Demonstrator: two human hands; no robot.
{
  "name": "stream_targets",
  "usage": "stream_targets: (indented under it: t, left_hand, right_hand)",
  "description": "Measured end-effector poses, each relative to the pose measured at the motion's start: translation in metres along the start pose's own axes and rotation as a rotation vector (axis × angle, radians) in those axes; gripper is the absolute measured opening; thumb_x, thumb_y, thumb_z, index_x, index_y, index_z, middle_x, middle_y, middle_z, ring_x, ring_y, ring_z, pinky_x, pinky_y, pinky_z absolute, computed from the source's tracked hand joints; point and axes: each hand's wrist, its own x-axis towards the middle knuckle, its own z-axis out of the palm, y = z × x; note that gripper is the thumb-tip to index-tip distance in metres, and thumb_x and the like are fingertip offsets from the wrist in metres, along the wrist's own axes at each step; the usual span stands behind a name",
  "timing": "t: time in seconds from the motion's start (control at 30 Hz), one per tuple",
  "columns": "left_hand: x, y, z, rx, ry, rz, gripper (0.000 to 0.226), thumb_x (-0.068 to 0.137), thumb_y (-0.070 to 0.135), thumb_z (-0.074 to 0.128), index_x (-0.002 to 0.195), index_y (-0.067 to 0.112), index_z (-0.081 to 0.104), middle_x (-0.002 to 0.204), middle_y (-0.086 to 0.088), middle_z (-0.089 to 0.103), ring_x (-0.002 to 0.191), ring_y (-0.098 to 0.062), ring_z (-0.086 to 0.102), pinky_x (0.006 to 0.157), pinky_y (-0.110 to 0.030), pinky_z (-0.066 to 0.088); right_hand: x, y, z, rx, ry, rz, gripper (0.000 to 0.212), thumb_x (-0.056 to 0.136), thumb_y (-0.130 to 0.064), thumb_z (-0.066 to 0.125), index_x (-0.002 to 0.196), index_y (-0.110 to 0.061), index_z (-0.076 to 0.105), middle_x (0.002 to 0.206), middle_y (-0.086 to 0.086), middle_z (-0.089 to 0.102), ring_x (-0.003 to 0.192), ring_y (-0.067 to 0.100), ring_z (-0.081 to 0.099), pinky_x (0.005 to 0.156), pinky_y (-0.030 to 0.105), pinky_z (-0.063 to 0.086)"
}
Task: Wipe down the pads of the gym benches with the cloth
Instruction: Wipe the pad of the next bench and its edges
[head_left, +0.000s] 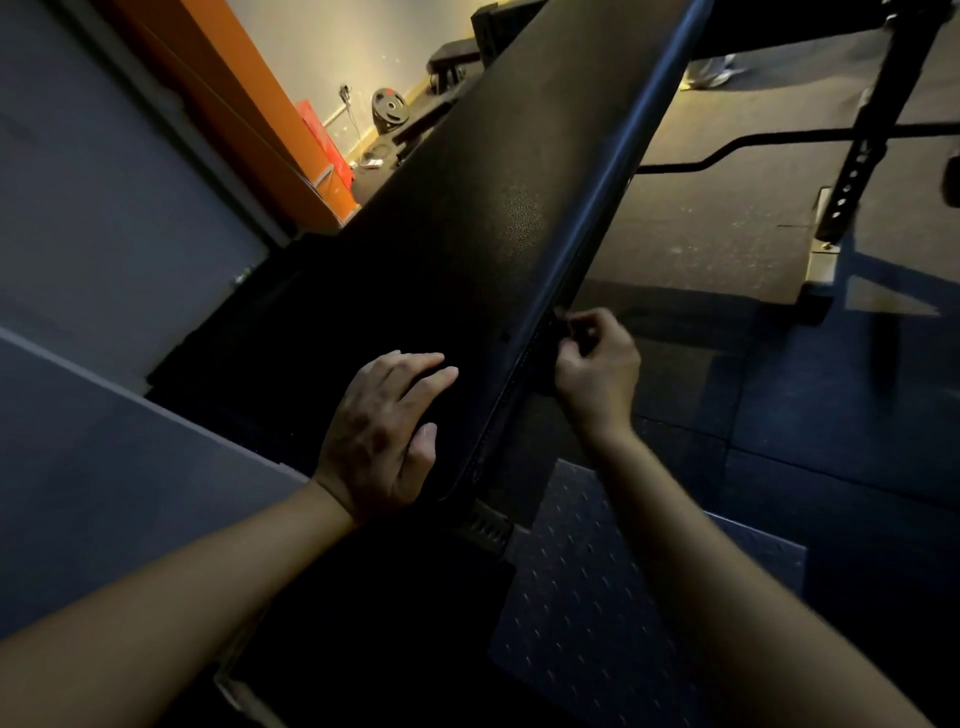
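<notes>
A long black bench pad (467, 249) runs diagonally from the lower middle up to the top right. My left hand (382, 431) lies flat on the pad's near end, fingers spread a little, holding nothing. My right hand (597, 369) is curled at the pad's right side edge (613, 171). Its fingers pinch a small dark cloth (551, 358) pressed against that edge. The cloth is hard to make out in the shadow and is mostly hidden by the hand.
A rack upright (857, 171) and a curved bar (779, 139) stand to the right. A diamond-plate step (597, 597) lies below the pad. Far back are a weight plate (390, 106), another bench (453, 56), an orange wall panel (244, 104), and someone's feet (709, 73).
</notes>
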Motion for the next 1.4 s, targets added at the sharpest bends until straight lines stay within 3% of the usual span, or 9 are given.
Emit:
stream_targets:
  t: [0.1, 0.27, 0.47, 0.63, 0.8, 0.9, 1.03, 1.23, 1.4]
  left_hand:
    - [0.0, -0.002, 0.0, -0.005, 0.003, 0.006, 0.057, 0.088, 0.028, 0.039, 0.134, 0.002, 0.061, 0.139, -0.016, 0.057, 0.125, -0.036, 0.055, 0.111, -0.052, 0.037]
    - [0.001, -0.004, 0.003, 0.011, 0.011, 0.011, 0.057, 0.089, 0.029, 0.04, 0.135, 0.003, 0.06, 0.14, -0.016, 0.056, 0.125, -0.036, 0.055, 0.111, -0.052, 0.037]
    - [0.001, 0.001, -0.001, 0.011, -0.007, -0.004, 0.056, 0.09, 0.029, 0.038, 0.134, 0.003, 0.061, 0.138, -0.017, 0.057, 0.123, -0.036, 0.055, 0.11, -0.052, 0.037]
    - [0.0, -0.001, -0.001, 0.029, -0.028, -0.012, 0.056, 0.091, 0.03, 0.038, 0.135, 0.004, 0.06, 0.139, -0.017, 0.057, 0.125, -0.036, 0.054, 0.11, -0.05, 0.037]
    - [0.001, 0.002, -0.003, 0.034, -0.059, -0.034, 0.057, 0.09, 0.031, 0.038, 0.136, 0.004, 0.06, 0.139, -0.017, 0.057, 0.125, -0.036, 0.053, 0.109, -0.051, 0.038]
    - [0.0, 0.002, -0.004, 0.021, -0.067, -0.04, 0.058, 0.089, 0.031, 0.039, 0.136, 0.004, 0.06, 0.139, -0.017, 0.056, 0.124, -0.037, 0.053, 0.107, -0.05, 0.039]
    - [0.001, 0.0, -0.003, 0.028, -0.063, -0.034, 0.058, 0.09, 0.031, 0.038, 0.136, 0.005, 0.06, 0.14, -0.017, 0.056, 0.125, -0.037, 0.053, 0.107, -0.05, 0.039]
    - [0.0, 0.002, -0.004, 0.002, -0.059, -0.033, 0.057, 0.089, 0.03, 0.04, 0.136, 0.005, 0.06, 0.14, -0.015, 0.056, 0.126, -0.035, 0.052, 0.107, -0.049, 0.039]
    - [0.0, -0.002, -0.001, 0.003, -0.045, -0.022, 0.057, 0.09, 0.032, 0.039, 0.136, 0.005, 0.06, 0.14, -0.015, 0.055, 0.126, -0.035, 0.053, 0.104, -0.05, 0.041]
  right_hand:
    - [-0.018, 0.002, 0.007, -0.012, 0.044, -0.019, 0.016, 0.094, -0.002, 0.058, 0.106, -0.008, 0.066, 0.106, 0.011, 0.063, 0.096, 0.02, 0.063, 0.088, 0.042, 0.055]
    - [-0.154, 0.009, 0.002, 0.077, -0.218, -0.212, 0.029, 0.085, -0.026, 0.059, 0.102, -0.049, 0.058, 0.103, -0.021, 0.055, 0.095, -0.005, 0.059, 0.076, 0.004, 0.045]
    - [-0.041, -0.003, 0.004, -0.084, 0.021, -0.091, 0.019, 0.093, -0.004, 0.062, 0.106, -0.017, 0.066, 0.105, 0.005, 0.06, 0.085, 0.002, 0.055, 0.084, 0.027, 0.056]
    - [-0.16, 0.004, 0.004, 0.044, -0.198, -0.2, 0.027, 0.088, -0.017, 0.062, 0.106, -0.037, 0.061, 0.107, -0.011, 0.058, 0.098, -0.004, 0.059, 0.08, 0.006, 0.046]
    - [-0.077, 0.001, 0.003, -0.089, -0.039, -0.13, 0.02, 0.091, -0.003, 0.063, 0.105, -0.016, 0.067, 0.102, 0.005, 0.061, 0.088, 0.011, 0.06, 0.082, 0.031, 0.054]
    - [-0.1, -0.001, 0.01, -0.016, -0.023, -0.095, 0.025, 0.09, -0.004, 0.062, 0.104, -0.025, 0.062, 0.103, 0.001, 0.058, 0.09, 0.006, 0.059, 0.078, 0.014, 0.049]
    - [-0.159, 0.004, 0.0, 0.057, -0.255, -0.268, 0.027, 0.086, -0.019, 0.061, 0.104, -0.038, 0.061, 0.106, -0.012, 0.056, 0.097, -0.002, 0.059, 0.08, 0.009, 0.047]
    - [-0.019, 0.006, -0.002, -0.047, -0.012, -0.04, 0.019, 0.092, -0.001, 0.062, 0.107, -0.011, 0.068, 0.107, 0.009, 0.066, 0.098, 0.019, 0.065, 0.091, 0.043, 0.056]
    - [-0.111, 0.015, -0.003, 0.094, -0.167, -0.132, 0.022, 0.088, -0.011, 0.066, 0.105, -0.025, 0.069, 0.103, -0.006, 0.067, 0.096, 0.007, 0.066, 0.085, 0.025, 0.055]
